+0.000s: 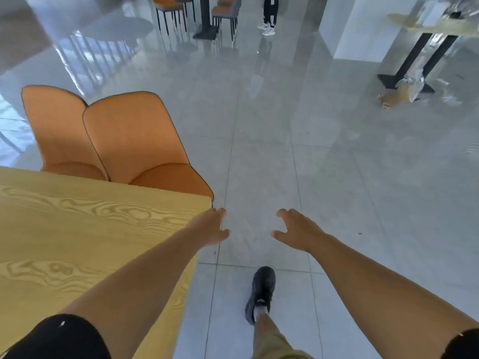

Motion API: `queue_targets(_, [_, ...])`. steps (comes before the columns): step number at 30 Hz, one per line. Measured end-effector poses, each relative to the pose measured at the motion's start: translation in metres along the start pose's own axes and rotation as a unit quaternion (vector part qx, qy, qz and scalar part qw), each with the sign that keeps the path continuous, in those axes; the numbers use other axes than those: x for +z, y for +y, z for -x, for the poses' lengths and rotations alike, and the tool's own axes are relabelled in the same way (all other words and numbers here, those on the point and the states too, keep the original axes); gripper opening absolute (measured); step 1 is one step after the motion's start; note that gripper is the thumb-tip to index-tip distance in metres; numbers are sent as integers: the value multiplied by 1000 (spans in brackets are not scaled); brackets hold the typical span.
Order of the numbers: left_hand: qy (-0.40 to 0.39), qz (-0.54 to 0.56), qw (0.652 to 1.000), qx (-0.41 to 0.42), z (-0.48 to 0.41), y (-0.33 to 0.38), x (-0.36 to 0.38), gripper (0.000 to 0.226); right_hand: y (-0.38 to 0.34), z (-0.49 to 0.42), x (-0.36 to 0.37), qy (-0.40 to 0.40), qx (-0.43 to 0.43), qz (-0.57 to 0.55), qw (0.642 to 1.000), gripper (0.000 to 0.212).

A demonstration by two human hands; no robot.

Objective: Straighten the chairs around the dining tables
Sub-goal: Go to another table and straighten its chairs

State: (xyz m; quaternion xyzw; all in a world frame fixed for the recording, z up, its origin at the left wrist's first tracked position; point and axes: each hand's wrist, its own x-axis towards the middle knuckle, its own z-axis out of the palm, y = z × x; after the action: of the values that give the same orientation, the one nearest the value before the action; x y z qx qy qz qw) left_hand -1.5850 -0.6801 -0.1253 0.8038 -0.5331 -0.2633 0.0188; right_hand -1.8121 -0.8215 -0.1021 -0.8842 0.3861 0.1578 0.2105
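Approach step: left hand (208, 226) and right hand (298, 229), spread and empty, must next grasp the orange chair (134, 141) just ahead of the left.

The pale yellow wooden table (77, 229) with wavy grain is on my left. At its far edge stand a soft orange chair with dark trim (134, 141) and a twin orange chair (57, 125), backs right beside each other, seats tucked partly under the top. Far away, more orange chairs on thin black legs (168, 6) stand close together.
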Motion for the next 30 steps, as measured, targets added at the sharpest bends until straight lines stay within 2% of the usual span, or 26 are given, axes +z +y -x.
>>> queue_targets(8, [24,24,995,-89,-163,-9,-94,63,34,-209,-122,-20,-73,30,997,67])
queue_targets(13, [48,56,986,-148,-233,-19,-145,63,20,-304,-183,-39,-125,48,990,68])
queue_targets(18, [82,118,969,-199,-296,-43,-163,62,8,-402,-223,-60,-166,74,982,68])
queue_targets(30, [76,189,928,-313,-482,-161,-235,63,-89,-668,-308,-106,-290,157,938,63])
